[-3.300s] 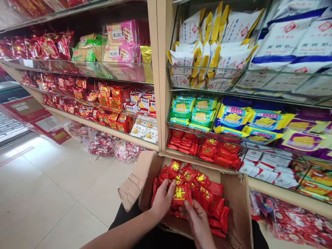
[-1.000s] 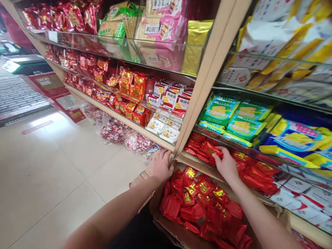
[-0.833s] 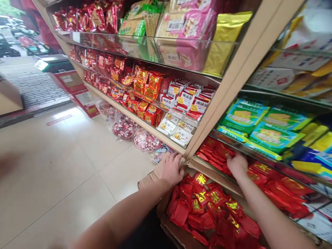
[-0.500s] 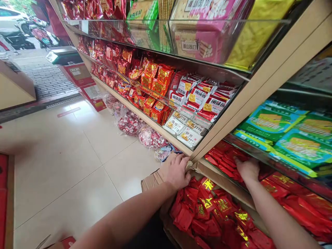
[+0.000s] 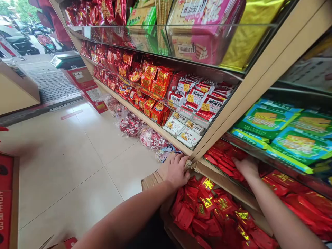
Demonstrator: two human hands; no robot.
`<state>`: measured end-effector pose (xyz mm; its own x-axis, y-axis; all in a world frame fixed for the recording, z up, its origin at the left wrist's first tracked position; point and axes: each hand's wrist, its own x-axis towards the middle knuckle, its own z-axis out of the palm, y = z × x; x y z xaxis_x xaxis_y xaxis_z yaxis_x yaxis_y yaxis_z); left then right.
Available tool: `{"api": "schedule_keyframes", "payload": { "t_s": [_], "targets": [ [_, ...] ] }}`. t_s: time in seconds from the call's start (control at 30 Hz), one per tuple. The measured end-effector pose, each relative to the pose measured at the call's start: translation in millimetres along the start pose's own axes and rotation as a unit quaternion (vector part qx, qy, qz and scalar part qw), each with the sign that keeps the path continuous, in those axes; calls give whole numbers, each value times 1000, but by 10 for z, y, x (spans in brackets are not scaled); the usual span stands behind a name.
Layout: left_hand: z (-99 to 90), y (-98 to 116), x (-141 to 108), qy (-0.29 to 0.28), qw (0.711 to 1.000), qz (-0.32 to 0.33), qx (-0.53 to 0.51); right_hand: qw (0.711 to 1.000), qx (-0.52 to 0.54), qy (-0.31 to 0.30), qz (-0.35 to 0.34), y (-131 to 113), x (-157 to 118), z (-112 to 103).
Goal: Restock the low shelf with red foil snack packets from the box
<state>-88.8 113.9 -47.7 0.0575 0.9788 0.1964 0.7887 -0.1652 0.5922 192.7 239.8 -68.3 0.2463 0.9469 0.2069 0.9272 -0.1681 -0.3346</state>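
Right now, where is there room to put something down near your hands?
Free patch: the cream floor tiles, beside the cardboard box flap and the plastic bags of wrapped sweets. Crowded: the box, full of red-wrapped sweets, and the glass shelf, where the right hand sits among red packets.

Both bare hands out of the open cardboard box (image 5: 153,180) and its red foil packets (image 5: 203,211). Left hand (image 5: 176,170) now up at the box's far corner, fingers spread beside the pale wooden shelf upright (image 5: 246,100). Right hand (image 5: 246,167) now past the box's edge, pressed among small red packets (image 5: 220,155) on the low glass shelf. View swung leftward and closer to the shelves: parked scooters (image 5: 44,39) now in sight far left, a beige wooden counter (image 5: 15,90) near the doorway, a red carton (image 5: 5,193) at the near-left edge.
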Motion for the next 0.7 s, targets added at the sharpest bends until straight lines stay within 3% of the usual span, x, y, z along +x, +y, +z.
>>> {"api": "schedule_keyframes", "payload": {
  "t_s": [0.13,0.27,0.37,0.47,0.53,0.6,0.7],
  "targets": [
    [0,-2,5,10,1000,2,17,1000,17,-5,24,-83,-116,-116],
    [-11,2,15,15,999,3,38,998,60,-11,4,-237,-363,-370],
    [-17,5,20,20,998,5,51,985,142,27,-92,-357,-799,-665],
    [-18,2,26,31,998,13,62,956,187,94,-205,-310,-1473,-842],
    [-11,-9,35,35,997,22,68,949,170,97,-247,-122,-1991,-760],
    [3,-22,49,40,996,32,75,954,150,62,-250,153,-2491,-517],
    [32,-36,75,54,994,45,83,974,171,18,-149,522,-3038,-118]
  ]
}}
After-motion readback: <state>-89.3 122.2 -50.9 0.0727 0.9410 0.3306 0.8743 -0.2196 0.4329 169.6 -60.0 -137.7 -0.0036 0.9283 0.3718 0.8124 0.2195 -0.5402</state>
